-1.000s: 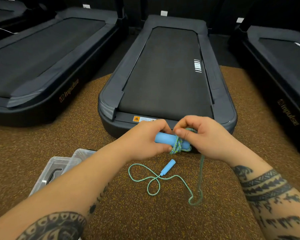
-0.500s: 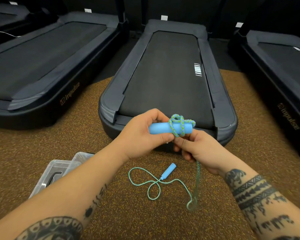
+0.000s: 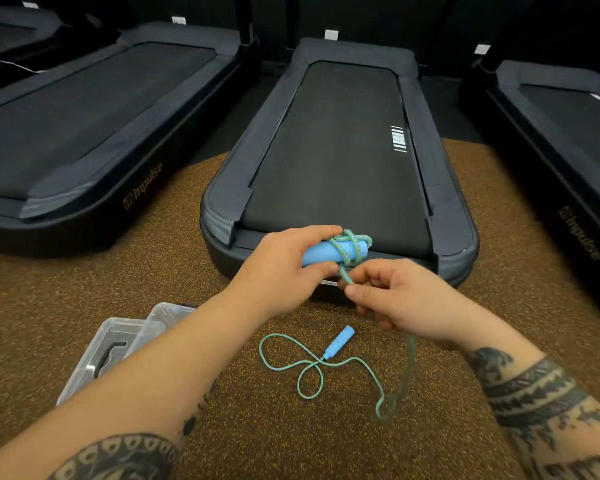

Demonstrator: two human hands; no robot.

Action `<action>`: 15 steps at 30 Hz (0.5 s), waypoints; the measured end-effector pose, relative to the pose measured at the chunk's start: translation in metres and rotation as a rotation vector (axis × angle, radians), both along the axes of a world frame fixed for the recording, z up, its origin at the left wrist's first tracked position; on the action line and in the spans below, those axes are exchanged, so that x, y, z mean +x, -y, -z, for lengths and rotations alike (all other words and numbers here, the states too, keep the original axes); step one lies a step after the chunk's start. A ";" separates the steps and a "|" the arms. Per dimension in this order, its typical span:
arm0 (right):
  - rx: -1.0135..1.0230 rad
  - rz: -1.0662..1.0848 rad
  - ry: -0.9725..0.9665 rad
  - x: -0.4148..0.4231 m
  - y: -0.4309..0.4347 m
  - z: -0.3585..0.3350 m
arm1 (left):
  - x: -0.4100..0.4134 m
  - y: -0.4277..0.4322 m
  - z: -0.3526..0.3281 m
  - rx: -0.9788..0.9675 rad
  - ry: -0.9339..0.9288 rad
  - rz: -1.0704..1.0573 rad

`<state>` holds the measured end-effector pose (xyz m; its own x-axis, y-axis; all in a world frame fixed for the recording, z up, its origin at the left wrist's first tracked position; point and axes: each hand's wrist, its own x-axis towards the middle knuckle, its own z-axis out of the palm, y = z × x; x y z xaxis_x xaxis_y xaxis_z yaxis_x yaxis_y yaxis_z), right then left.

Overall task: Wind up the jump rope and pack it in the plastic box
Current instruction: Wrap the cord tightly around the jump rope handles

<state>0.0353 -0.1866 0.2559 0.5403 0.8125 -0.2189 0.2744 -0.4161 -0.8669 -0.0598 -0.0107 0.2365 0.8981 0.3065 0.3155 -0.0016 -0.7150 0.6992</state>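
My left hand [image 3: 284, 268] grips a blue jump rope handle [image 3: 321, 255] held level above the floor, with a few crossed turns of green rope [image 3: 349, 244] around its right end. Just below it, my right hand [image 3: 402, 299] pinches the rope between thumb and forefinger; the rope drops from that hand to the floor. The second blue handle [image 3: 338, 342] lies on the carpet below my hands, and loose rope [image 3: 309, 367] curls around it in loops. A clear plastic box [image 3: 118, 344] sits on the floor at lower left, partly hidden by my left forearm.
A dark treadmill [image 3: 343, 161] lies straight ahead, its near end just behind my hands. Two more treadmills flank it, one on the left [image 3: 84, 133] and one on the right [image 3: 568, 150]. Brown speckled carpet [image 3: 84, 271] covers the floor.
My right hand has come off the top of the handle and dropped below it, drawing the rope down. The left hand with the handle rose slightly.
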 end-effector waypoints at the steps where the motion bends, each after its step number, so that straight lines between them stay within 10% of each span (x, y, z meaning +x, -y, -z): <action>1: -0.002 -0.001 0.006 0.002 0.003 -0.006 | 0.000 0.000 -0.001 0.013 0.003 0.003; 9: 0.228 0.163 0.362 0.024 0.013 -0.027 | -0.004 0.005 -0.003 0.055 -0.095 0.170; 15: 0.291 0.322 0.176 0.023 0.001 -0.004 | -0.009 0.010 -0.011 -0.280 -0.049 0.322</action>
<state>0.0588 -0.1877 0.2603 0.7838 0.6110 0.1109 0.3248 -0.2511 -0.9119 -0.0689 -0.0203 0.2479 0.9737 0.0756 0.2149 -0.1560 -0.4662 0.8708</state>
